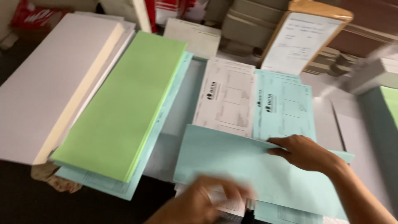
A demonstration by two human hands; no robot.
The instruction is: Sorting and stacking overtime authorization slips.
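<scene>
Head view looks down on a dark tabletop [25,199] pretty much buried in paper: a white stack [49,83] far left, a green stack [124,103] next to it, printed white forms [228,97] and blue forms [286,103] in the middle. Right hand [304,152] pinches the top edge of a pale blue sheet [248,166]. Left hand [199,203] is blurred, grip unclear. Cardboard boxes [248,20] piled behind.

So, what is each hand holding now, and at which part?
The right hand holds the pale blue sheet at its upper edge. The left hand, blurred, rests at its lower edge; a grip cannot be told.
</scene>
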